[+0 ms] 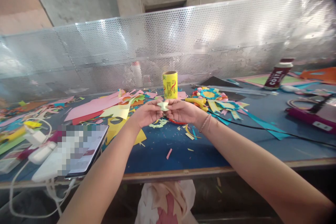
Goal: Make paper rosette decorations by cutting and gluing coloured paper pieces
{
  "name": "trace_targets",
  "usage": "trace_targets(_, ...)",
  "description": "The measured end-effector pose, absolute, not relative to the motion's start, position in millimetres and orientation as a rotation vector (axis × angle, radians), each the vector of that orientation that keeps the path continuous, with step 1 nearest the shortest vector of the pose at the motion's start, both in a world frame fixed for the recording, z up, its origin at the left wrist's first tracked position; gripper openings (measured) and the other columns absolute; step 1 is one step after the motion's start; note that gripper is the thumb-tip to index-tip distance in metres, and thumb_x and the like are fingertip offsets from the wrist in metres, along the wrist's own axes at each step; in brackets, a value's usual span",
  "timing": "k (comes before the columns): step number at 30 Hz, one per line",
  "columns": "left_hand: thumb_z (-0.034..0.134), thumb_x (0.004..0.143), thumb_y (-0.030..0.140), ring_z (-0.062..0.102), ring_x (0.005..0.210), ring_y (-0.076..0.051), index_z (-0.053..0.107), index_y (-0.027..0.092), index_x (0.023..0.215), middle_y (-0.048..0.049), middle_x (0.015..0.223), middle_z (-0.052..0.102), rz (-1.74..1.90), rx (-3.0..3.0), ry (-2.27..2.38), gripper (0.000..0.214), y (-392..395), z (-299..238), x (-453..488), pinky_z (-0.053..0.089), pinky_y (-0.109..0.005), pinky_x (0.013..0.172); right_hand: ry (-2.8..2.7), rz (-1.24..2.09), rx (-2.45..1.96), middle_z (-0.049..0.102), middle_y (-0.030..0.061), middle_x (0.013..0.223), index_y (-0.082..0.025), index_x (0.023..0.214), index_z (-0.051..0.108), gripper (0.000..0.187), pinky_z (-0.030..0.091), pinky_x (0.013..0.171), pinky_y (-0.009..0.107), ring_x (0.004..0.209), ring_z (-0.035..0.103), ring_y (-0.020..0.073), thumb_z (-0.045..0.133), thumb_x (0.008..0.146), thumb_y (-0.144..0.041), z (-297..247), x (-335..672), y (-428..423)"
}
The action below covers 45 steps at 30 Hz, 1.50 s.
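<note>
Between the fingertips of both hands is a small pale green piece of folded paper (163, 106), held above the blue table. My left hand (148, 113) pinches its left side, and my right hand (183, 112) pinches its right side. A yellow cardboard tube (170, 85) stands upright just behind the hands. Beneath them lie pale green paper scraps (158, 123) and a red ring-like edge, partly hidden by my right hand. Yellow-handled scissors or a similar tool (196, 103) rest right of my right hand.
Pink sheets (90, 106) and yellow paper (118, 129) lie left. A phone (89, 152) with cables sits at the front left edge. Blue paper rosettes (210, 93), a black cable (262, 128), a purple power strip (309, 119) and a Costa bottle (278, 75) are right. A perforated metal screen (105, 56) stands behind.
</note>
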<state>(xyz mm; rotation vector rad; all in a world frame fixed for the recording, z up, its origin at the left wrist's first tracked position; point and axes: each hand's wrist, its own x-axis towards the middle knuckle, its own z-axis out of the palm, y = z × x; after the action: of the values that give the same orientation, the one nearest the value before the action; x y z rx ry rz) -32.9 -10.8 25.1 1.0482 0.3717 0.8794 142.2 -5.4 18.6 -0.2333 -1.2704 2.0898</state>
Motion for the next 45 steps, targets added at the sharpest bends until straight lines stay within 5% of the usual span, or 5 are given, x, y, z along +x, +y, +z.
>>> trace_targets(21, 0.063, 0.064, 0.006, 0.058, 0.065, -0.008, 0.065, 0.012, 0.078, -0.0031, 0.073, 0.063, 1.004, 1.18, 0.38, 0.015, -11.2, 24.9, -29.8, 0.045, -0.018, 0.061, -1.192, 2.059, -0.235, 0.056, -0.0005, 0.068, -0.012, 0.083, 0.051, 0.013, 0.05, 0.062, 0.013, 0.062, 0.057, 0.0049, 0.046, 0.078, -0.001, 23.7, 140.9, -6.4)
trace_targets(45, 0.057, 0.067, 0.002, 0.056, 0.051, -0.006, 0.057, 0.013, 0.073, 0.0018, 0.059, 0.058, 1.004, 1.047, 0.411, 0.013, -10.0, 22.6, -28.3, 0.045, -0.017, 0.054, -1.167, 2.017, -0.31, 0.057, -0.0024, 0.066, -0.015, 0.082, 0.051, 0.015, 0.05, 0.059, 0.012, 0.06, 0.059, 0.005, 0.052, 0.073, -0.002, 23.6, 139.2, -8.8)
